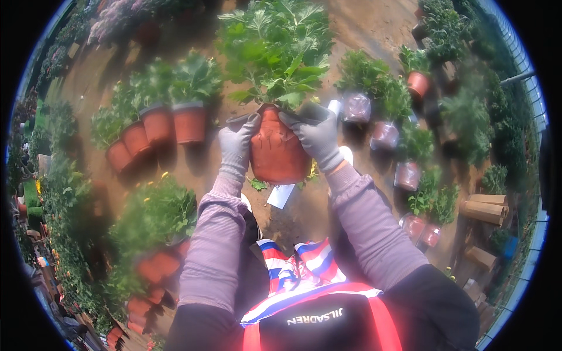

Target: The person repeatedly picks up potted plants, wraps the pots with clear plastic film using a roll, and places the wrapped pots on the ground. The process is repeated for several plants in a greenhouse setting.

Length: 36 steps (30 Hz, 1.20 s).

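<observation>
Both my gloved hands grip a terracotta-coloured plastic pot (277, 153) held up in front of me. My left hand (237, 145) clasps its left side and my right hand (317, 136) its right side near the rim. A bushy green leafy plant (275, 50) grows out of the pot and hides its top. Below the pot a white scrap (280, 195) lies on the brown soil.
Potted green plants (174, 114) stand in a row to the left, and more (155, 234) at lower left. Plants in clear bags (383, 134) line the right. Stacked brown pots (484, 209) lie at far right. Bare dirt ground (363, 23) stretches ahead.
</observation>
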Motion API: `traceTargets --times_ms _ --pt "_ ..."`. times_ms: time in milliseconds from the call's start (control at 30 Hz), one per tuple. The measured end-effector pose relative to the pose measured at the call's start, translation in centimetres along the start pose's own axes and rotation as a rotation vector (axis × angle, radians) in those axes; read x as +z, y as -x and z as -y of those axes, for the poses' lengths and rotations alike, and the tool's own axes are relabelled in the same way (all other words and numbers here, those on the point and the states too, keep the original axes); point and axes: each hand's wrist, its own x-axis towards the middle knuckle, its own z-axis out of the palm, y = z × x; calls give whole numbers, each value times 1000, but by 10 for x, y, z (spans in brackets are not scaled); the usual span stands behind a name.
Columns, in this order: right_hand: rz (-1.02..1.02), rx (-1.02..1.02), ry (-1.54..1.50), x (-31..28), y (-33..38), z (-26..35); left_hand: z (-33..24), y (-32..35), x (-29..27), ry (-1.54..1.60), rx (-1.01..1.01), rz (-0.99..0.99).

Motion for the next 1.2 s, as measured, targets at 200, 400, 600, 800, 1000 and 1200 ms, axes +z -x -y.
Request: traceTargets --times_ms 200,400,600,800,1000,1200 --pt "40 -225 435 -24 3 -7 20 -10 -19 749 -204 536" --pt "115 -224 181 -34 -2 -5 8 9 6 337 125 339" --pt "150 -59 278 -22 2 7 10 12 24 -65 19 -134" --pt "160 -161 374 -14 3 19 28 13 14 -58 -178 149" --pt "172 -260 1104 21 1 34 60 17 -1 136 -221 442" --pt "147 -198 1295 37 16 64 88 9 14 413 -168 560"
